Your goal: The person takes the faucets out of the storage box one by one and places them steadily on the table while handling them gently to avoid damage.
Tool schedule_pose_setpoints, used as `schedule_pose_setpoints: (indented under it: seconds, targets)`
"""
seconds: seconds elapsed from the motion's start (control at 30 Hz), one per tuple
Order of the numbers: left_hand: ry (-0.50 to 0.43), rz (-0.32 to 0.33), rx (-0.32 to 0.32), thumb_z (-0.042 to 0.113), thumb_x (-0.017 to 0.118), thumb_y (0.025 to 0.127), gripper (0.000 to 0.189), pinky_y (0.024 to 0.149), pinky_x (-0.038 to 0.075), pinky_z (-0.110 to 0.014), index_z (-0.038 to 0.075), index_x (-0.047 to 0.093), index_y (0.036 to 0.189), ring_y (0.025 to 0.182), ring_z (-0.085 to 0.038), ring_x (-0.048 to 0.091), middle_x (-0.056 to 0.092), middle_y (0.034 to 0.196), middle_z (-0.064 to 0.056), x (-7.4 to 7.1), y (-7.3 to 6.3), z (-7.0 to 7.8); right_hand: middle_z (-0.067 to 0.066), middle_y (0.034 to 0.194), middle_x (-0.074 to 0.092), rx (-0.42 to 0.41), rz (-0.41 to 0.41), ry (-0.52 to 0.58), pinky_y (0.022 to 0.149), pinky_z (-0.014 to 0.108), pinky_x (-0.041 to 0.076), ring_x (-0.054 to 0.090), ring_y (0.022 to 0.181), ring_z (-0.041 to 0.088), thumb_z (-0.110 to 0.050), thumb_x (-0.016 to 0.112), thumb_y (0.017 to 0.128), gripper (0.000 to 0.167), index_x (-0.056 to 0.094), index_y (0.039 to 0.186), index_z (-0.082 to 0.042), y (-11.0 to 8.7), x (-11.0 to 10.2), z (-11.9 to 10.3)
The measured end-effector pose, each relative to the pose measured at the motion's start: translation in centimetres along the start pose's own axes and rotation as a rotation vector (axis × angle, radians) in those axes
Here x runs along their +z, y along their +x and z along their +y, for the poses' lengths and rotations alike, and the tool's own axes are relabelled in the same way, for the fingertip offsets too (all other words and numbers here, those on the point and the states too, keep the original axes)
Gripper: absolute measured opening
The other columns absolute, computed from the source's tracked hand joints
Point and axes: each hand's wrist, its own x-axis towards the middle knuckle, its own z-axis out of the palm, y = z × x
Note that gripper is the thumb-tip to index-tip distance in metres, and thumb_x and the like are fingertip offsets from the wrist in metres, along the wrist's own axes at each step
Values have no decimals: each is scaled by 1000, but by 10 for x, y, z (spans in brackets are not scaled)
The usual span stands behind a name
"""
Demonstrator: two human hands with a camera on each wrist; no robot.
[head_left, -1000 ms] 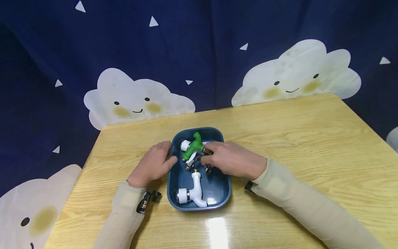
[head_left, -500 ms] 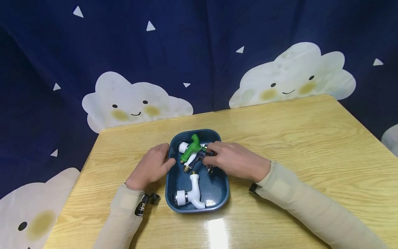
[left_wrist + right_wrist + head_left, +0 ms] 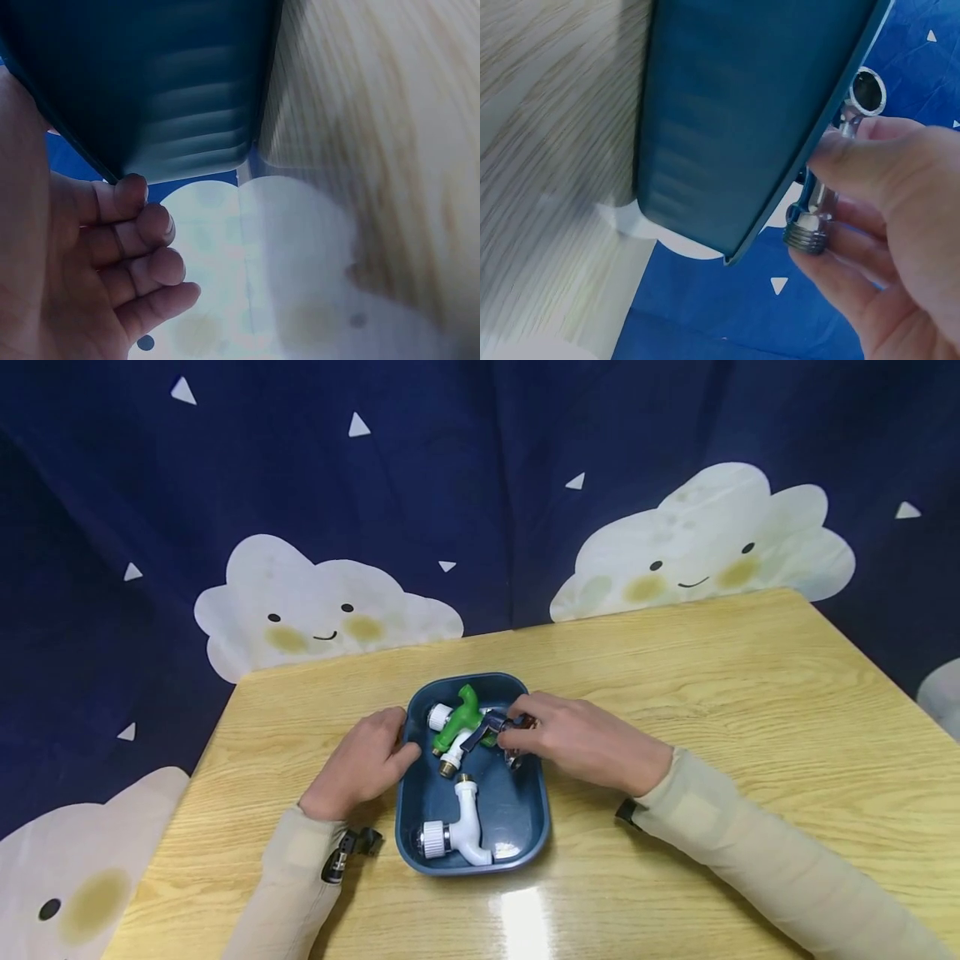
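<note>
In the head view my right hand (image 3: 588, 739) pinches a chrome faucet (image 3: 821, 199) with a dark lever (image 3: 483, 729). The faucet is at the right rim of a dark blue plastic bin (image 3: 536, 835); its threaded end shows below my fingers in the right wrist view. Along the bin's left rim rests my left hand (image 3: 360, 760), thumb over the edge and fingers loosely bent outside. Inside the bin lie a green faucet (image 3: 460, 718) with a white knob, a white faucet (image 3: 453, 756) partly beneath it, and another white faucet (image 3: 468, 827) nearer the front.
The bin stands on a light wooden table (image 3: 712, 693). Behind the table hangs a dark blue curtain (image 3: 420, 468) printed with clouds and triangles. Small black wrist devices (image 3: 348, 852) are strapped to the sleeves.
My right hand has drawn the chrome faucet up and right, away from the other faucets, uncovering more of the white one under the green. My left hand keeps its place on the rim.
</note>
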Motion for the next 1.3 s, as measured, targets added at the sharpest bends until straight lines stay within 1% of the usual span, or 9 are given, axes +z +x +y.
schedule_pose_setpoints:
  seconds: [0.13,0.4,0.6,0.77,0.87,1.1,1.3]
  targets:
    - [3,5,-1,21,59,90,16,63,34,-28,14,47,81,64,-15,41,42,72,0,1,-1,-1,8,123,68,4,21,5,87,34,62,68,109,21,-4,63,98,33,72,120,-27,-4,1,3]
    - [-1,5,2,21,59,90,16,63,34,-28,14,47,81,64,-15,41,42,72,0,0,-1,0,8,124,66,12,61,19,83,34,62,68,109,22,-4,59,100,32,72,118,-26,-8,-1,5]
    - [2,8,4,21,59,90,16,63,34,-28,14,47,81,65,-14,41,42,72,1,-1,0,1,9,125,66,22,58,29,83,34,62,68,110,22,-4,58,100,33,72,119,-26,-9,-1,6]
    - [3,4,3,21,58,90,16,63,34,-28,14,47,81,64,-14,41,42,72,0,-1,0,2,9,125,67,39,45,28,85,35,62,68,112,23,-5,59,100,32,72,121,-26,-10,-1,5]
    - [5,3,3,21,58,90,16,63,34,-28,14,48,81,64,-14,40,42,72,0,-2,0,2,8,123,68,41,42,20,84,34,62,68,111,22,-6,60,100,32,71,121,-27,-10,-1,5]
    - [5,2,-10,21,58,90,16,61,33,-27,14,47,80,63,-14,40,42,71,0,-2,-1,3,3,114,65,35,49,20,75,29,60,63,100,17,-8,61,101,30,69,121,-29,-11,0,6]
    - [9,3,-9,21,58,90,16,61,33,-27,14,47,80,63,-14,40,42,71,0,-1,-1,3,3,113,64,28,49,14,72,29,59,63,97,17,-9,62,100,30,69,121,-29,-11,1,7]
